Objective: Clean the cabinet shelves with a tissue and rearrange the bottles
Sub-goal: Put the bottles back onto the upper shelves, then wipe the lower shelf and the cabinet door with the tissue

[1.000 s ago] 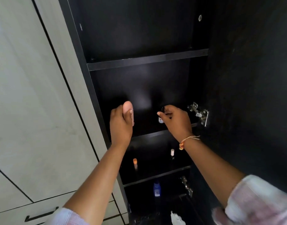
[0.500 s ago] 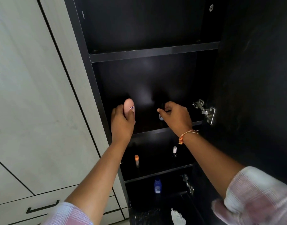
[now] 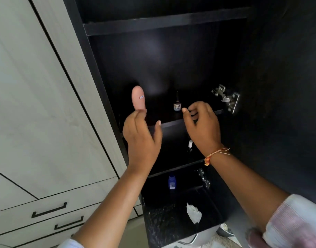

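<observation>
A pink rounded bottle (image 3: 138,98) stands upright on the left of a black cabinet shelf (image 3: 171,123). My left hand (image 3: 141,138) is just below it, fingers apart, holding nothing. A small dark bottle with a white label (image 3: 177,104) stands on the same shelf to the right. My right hand (image 3: 202,126) hovers beside it, fingers loosely curled and empty. One shelf down stands a tiny white-capped bottle (image 3: 190,145). Lower still is a blue bottle (image 3: 171,182). A crumpled white tissue (image 3: 194,213) lies on the dark speckled bottom surface.
The black cabinet door (image 3: 282,86) stands open on the right, with metal hinges (image 3: 227,98) on its edge. Pale wooden cupboard fronts and drawers with black handles (image 3: 49,210) fill the left side. A higher black shelf (image 3: 162,24) spans the top.
Both hands have let go of their bottles and drawn back toward me. The pink bottle and the small dark bottle now stand alone on the shelf.
</observation>
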`<state>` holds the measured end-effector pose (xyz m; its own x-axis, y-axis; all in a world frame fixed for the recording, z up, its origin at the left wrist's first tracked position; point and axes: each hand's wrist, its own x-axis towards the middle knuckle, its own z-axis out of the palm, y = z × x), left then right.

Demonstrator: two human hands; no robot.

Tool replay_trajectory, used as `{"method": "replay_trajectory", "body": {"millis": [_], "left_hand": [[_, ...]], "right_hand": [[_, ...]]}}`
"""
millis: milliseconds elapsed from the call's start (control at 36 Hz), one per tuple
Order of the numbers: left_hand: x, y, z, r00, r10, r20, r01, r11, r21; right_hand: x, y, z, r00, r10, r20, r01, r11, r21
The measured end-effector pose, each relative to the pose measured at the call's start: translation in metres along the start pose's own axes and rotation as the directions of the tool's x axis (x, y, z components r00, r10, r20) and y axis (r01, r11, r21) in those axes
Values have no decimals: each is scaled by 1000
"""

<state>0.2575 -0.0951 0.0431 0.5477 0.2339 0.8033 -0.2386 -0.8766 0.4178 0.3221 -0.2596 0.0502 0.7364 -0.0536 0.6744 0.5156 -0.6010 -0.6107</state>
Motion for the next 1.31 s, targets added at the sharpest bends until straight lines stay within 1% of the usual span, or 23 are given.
{"method": "replay_trajectory", "body": {"millis": [111, 194, 306, 361, 417, 444, 500, 583, 611, 667, 722, 778, 833, 889, 917, 944, 1000, 1028, 1083, 1139, 1222, 1250, 1306], "left_hand": [[-35, -5, 4, 1000, 8, 14, -8, 1000, 2], [-60, -10, 6, 997, 8, 71, -6, 1000, -25], [-104, -24, 16, 971, -35, 238, 66, 990, -121], [-134, -36, 23, 924, -71, 375, 126, 984, -124], [-168, -49, 32, 844, -142, 517, 209, 975, -73], [-185, -54, 36, 796, -182, 578, 244, 969, -31], [-221, -64, 42, 684, -276, 675, 328, 943, 53], [-264, -75, 48, 504, -434, 747, 453, 869, 199], [-274, -78, 47, 456, -461, 761, 467, 852, 237], [-291, -84, 48, 390, -483, 784, 469, 837, 282], [-307, -93, 55, 344, -505, 792, 473, 822, 318], [-322, -105, 64, 310, -548, 777, 479, 796, 370], [-336, -117, 72, 281, -600, 749, 498, 759, 421], [-347, -129, 77, 281, -643, 712, 524, 725, 448], [-351, -135, 79, 284, -665, 690, 546, 704, 453], [-354, -140, 80, 285, -683, 672, 568, 685, 456], [-359, -149, 83, 285, -698, 657, 594, 666, 451], [-362, -154, 84, 284, -703, 652, 601, 660, 450], [-367, -163, 86, 276, -710, 648, 611, 650, 452], [-372, -171, 86, 272, -711, 649, 613, 648, 453], [-374, -178, 84, 301, -699, 649, 623, 659, 421], [-374, -179, 82, 307, -695, 650, 626, 662, 411], [-373, -180, 79, 297, -690, 660, 638, 658, 400]], "right_hand": [[-44, 24, 2, 993, 68, 95, -64, 997, -38], [-77, 42, 5, 986, 113, 121, -107, 993, -58], [-123, 66, 8, 973, 136, 186, -111, 985, -136], [-150, 85, 12, 941, 208, 266, -151, 964, -220], [-180, 105, 17, 867, 320, 382, -192, 921, -338], [-195, 115, 19, 813, 374, 446, -196, 898, -395], [-226, 130, 22, 678, 460, 573, -169, 856, -488], [-266, 155, 29, 509, 497, 703, -102, 846, -524], [-277, 162, 32, 474, 504, 723, -105, 847, -522], [-297, 178, 41, 406, 525, 748, -95, 838, -537], [-311, 194, 53, 352, 540, 764, -64, 828, -557], [-320, 208, 68, 326, 571, 754, -94, 813, -575], [-326, 223, 81, 334, 574, 748, -120, 813, -570], [-331, 232, 91, 350, 561, 750, -115, 820, -560], [-335, 237, 95, 374, 558, 741, -118, 821, -559], [-338, 240, 99, 422, 547, 723, -112, 823, -557], [-342, 247, 108, 525, 491, 695, -29, 827, -562], [-342, 250, 112, 542, 483, 688, 2, 818, -575], [-341, 253, 123, 554, 542, 632, -76, 789, -609], [-340, 257, 135, 552, 590, 589, -214, 783, -584], [-339, 259, 151, 637, 580, 508, -246, 777, -580], [-336, 256, 155, 668, 572, 477, -239, 771, -590], [-332, 249, 163, 703, 492, 513, -130, 798, -588]]}}
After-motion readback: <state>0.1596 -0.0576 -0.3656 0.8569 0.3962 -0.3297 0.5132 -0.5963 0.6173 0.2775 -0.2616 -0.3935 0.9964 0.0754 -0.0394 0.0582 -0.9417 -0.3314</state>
